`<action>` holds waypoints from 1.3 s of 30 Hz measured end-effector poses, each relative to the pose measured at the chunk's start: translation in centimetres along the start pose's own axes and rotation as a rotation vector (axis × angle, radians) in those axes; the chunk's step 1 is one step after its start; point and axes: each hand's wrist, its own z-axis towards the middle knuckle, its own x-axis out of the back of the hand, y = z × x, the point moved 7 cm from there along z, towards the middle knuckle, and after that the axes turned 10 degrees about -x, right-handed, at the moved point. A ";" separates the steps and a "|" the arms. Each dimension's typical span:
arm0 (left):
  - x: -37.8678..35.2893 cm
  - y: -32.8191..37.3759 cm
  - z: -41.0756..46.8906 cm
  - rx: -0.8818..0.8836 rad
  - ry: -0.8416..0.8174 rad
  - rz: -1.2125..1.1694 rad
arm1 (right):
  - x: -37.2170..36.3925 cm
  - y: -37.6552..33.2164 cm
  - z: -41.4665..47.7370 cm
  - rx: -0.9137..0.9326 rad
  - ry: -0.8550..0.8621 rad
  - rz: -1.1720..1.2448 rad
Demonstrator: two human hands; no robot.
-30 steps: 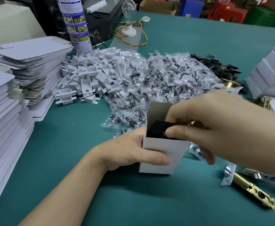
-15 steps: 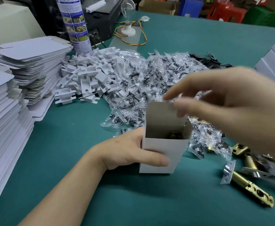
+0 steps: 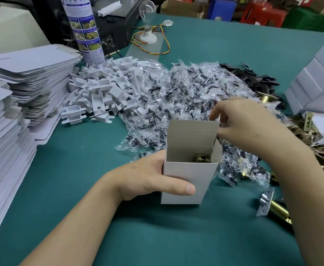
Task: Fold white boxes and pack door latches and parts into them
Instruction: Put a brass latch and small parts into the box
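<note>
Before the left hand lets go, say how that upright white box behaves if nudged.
Likely tippy: the white box stands tall on a narrow base. Its thin card probably flexes; the brass part inside may steady it.

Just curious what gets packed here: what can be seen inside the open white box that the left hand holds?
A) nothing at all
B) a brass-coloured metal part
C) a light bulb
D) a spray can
B: looking down into the white box, which the left hand holds upright, a shiny brass-coloured metal part shows near the bottom.
</note>
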 end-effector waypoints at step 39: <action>-0.1 0.5 0.1 -0.029 -0.020 0.027 | 6.5 -6.1 -7.4 0.508 -0.122 0.538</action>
